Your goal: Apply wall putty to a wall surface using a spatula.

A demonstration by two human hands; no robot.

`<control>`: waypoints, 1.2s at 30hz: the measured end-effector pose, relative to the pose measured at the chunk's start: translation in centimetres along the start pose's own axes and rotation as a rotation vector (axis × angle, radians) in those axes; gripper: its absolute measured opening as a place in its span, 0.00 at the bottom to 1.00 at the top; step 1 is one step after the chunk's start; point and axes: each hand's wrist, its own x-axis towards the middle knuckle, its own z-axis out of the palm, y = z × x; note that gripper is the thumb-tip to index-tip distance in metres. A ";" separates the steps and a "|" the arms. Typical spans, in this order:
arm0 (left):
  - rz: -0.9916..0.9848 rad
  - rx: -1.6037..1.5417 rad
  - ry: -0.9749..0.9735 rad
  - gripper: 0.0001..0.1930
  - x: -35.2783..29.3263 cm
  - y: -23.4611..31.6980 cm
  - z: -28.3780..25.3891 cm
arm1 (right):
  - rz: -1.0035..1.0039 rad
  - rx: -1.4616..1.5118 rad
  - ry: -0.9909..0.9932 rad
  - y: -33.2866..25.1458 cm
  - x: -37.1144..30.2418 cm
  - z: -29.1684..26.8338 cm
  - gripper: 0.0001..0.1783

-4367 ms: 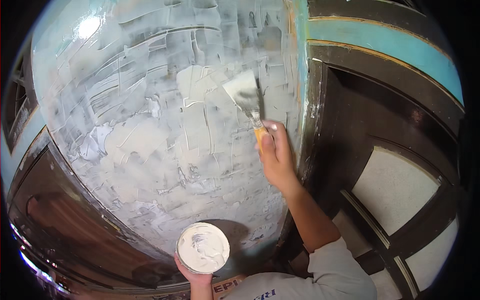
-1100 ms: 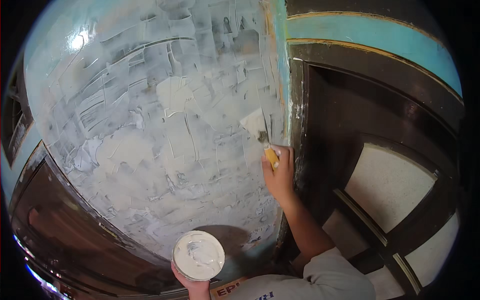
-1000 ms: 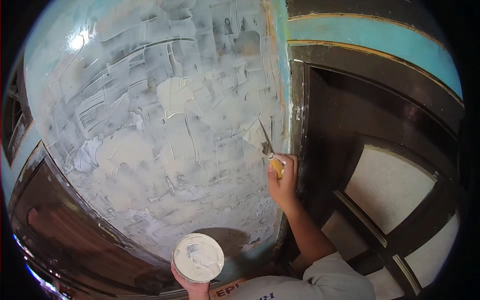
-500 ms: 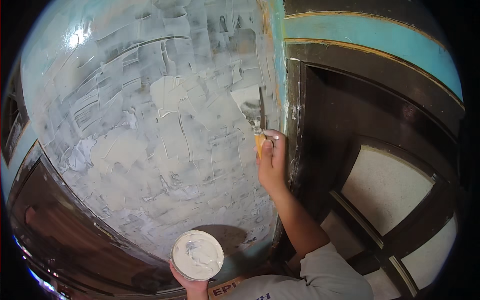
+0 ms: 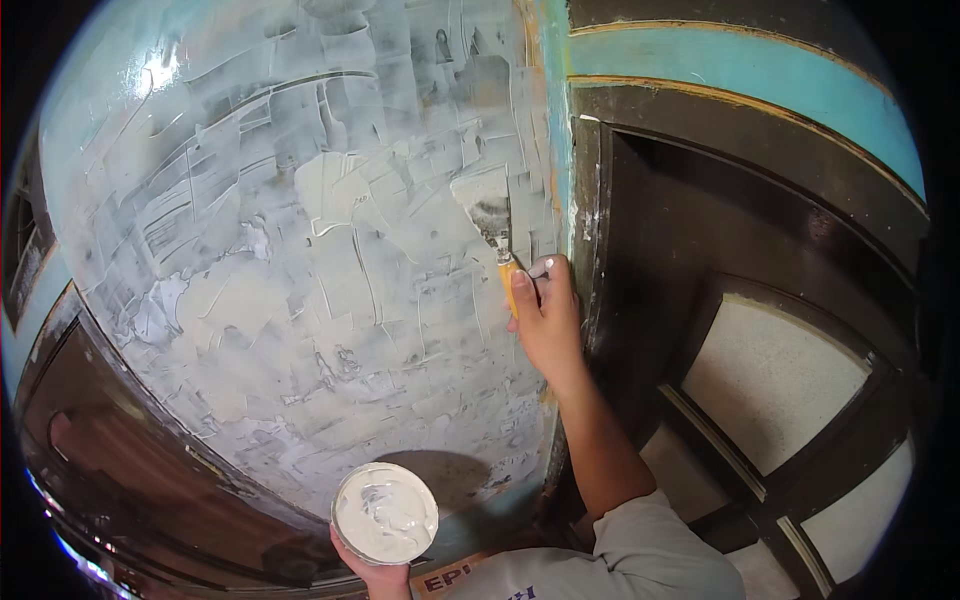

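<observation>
- The right hand grips a putty knife by its yellow handle, blade flat against the plastered wall beside the dark door frame.
- The left hand holds a round tub of white filler low, near the wall.

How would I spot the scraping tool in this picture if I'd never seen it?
Find the big pale plastered wall and follow it right to the turquoise strip beside the dark doorway. There the right hand holds the putty knife against the wall: it alone has a yellow handle and a flat, paste-smeared blade.

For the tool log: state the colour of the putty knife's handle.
Yellow-orange handle, seen in the head view.
</observation>
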 end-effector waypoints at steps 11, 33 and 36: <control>0.210 0.320 0.005 0.29 0.7 -0.9 -2.9 | -0.169 0.236 0.058 0.5 -0.3 -0.2 0.09; 0.026 0.073 -0.075 0.30 0.8 -0.6 -1.4 | -0.195 0.052 -0.008 2.5 -3.4 -1.2 0.16; -0.058 -0.058 0.064 0.30 0.9 -0.4 -0.1 | -0.183 0.066 0.026 -0.9 0.1 -0.4 0.16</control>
